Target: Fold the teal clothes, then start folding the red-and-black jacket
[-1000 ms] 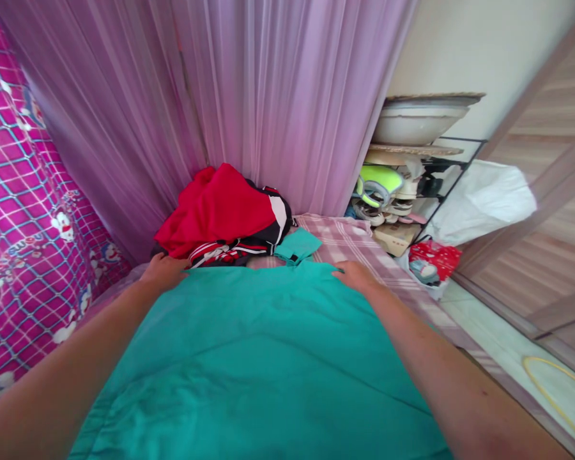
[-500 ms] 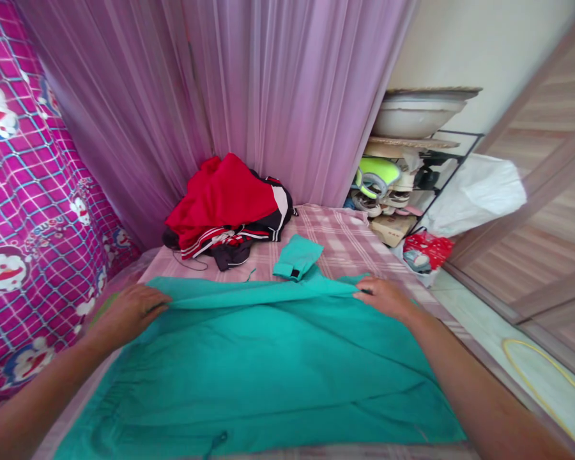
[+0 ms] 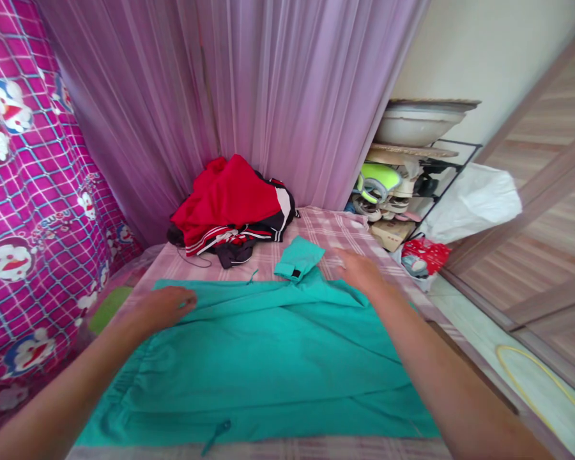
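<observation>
A teal garment (image 3: 249,358), seemingly a jacket, lies spread on the bed with a gathered edge at the left and a loose fold along its far side. One sleeve end (image 3: 299,259) with a dark patch on its cuff sticks out beyond that fold. My left hand (image 3: 172,303) is over the far left part of the garment, fingers loosely bent and blurred, with no cloth visibly gripped. My right hand (image 3: 357,268) reaches in above the far right edge, fingers stretched towards the sleeve end and apart from it.
Red and black clothes (image 3: 237,201) are heaped at the far end of the checked bed cover (image 3: 335,230), against a purple curtain (image 3: 287,96). A shoe rack (image 3: 441,172) with basins on top stands at the back right. Patterned pink fabric (image 3: 52,191) hangs on the left.
Both hands have let go of the garment's far folded edge. My left hand has moved right over the cloth; my right hand has moved left and farther away, towards the sleeve end.
</observation>
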The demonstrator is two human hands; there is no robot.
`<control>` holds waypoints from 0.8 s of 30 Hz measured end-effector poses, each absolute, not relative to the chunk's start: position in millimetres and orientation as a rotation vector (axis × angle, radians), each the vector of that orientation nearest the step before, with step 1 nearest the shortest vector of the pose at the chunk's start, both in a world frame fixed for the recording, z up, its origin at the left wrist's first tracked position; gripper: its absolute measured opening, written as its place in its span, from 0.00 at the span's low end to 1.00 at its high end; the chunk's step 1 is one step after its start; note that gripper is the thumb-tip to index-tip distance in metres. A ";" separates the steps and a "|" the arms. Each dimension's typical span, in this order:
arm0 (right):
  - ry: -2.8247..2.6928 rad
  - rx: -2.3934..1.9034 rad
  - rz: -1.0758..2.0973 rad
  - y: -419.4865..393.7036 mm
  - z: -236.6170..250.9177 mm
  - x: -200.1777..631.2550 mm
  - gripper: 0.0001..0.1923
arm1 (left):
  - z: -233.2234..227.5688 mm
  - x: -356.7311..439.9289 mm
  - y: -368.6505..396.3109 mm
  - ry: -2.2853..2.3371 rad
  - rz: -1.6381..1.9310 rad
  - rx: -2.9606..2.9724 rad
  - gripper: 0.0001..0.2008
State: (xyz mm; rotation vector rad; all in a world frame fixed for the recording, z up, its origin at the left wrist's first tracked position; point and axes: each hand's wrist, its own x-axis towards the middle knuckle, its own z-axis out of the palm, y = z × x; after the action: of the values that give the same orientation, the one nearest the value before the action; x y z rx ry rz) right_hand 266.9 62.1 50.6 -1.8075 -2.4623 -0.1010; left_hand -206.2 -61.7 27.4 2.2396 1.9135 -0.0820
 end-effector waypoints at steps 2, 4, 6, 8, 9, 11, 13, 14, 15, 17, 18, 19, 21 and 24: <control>-2.493 -1.696 -0.127 73.8 45.5 242.1 0.37 | 32.0 -176.4 -58.9 1.858 -0.082 2.223 0.21; -2.556 -1.609 -0.131 84.2 37.6 221.4 0.33 | 30.2 -153.9 -57.4 1.819 -0.093 2.232 0.23; -2.584 -1.528 -0.114 93.0 32.1 208.4 0.19 | 23.3 -143.3 -56.9 1.801 -0.099 2.241 0.23; -2.531 -1.500 -0.015 100.1 32.9 204.2 0.12 | 14.3 -143.8 -57.4 1.793 -0.085 2.241 0.23; -2.467 -1.520 0.075 102.9 36.2 205.3 0.13 | 9.9 -146.9 -57.8 1.786 -0.065 2.240 0.23; -2.277 -1.561 0.311 106.2 47.9 212.7 0.14 | 2.5 -155.2 -58.8 1.765 -0.006 2.239 0.23; -2.069 -1.506 0.597 104.9 64.7 225.4 0.14 | -2.2 -162.3 -59.3 1.733 0.057 2.234 0.24; -1.972 -1.433 0.748 101.9 74.4 232.6 0.13 | -3.5 -164.5 -59.3 1.717 0.081 2.230 0.25; -1.887 -1.346 0.900 96.9 84.6 239.9 0.12 | -4.1 -165.8 -59.1 1.703 0.098 2.225 0.26; -1.749 -1.198 1.176 81.0 105.9 252.0 0.11 | -3.6 -166.0 -58.4 1.682 0.127 2.215 0.28; -1.706 -1.156 1.286 70.0 116.6 255.9 0.12 | -2.9 -165.4 -58.0 1.673 0.145 2.208 0.28; -1.686 -1.133 1.381 57.5 127.0 257.7 0.13 | -2.1 -164.7 -57.6 1.665 0.162 2.200 0.29; -1.698 -1.110 1.521 30.0 145.2 254.8 0.17 | -0.6 -163.6 -57.2 1.652 0.181 2.185 0.30; -1.795 -0.997 1.615 -3.0 161.0 237.2 0.23 | 0.4 -163.7 -57.4 1.642 0.182 2.186 0.31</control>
State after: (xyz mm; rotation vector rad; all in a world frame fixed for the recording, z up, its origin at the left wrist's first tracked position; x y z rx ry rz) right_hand 237.2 -3.0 161.0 -0.9971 -1.7948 1.6148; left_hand -163.7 -57.4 0.4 2.1860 1.6415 0.1821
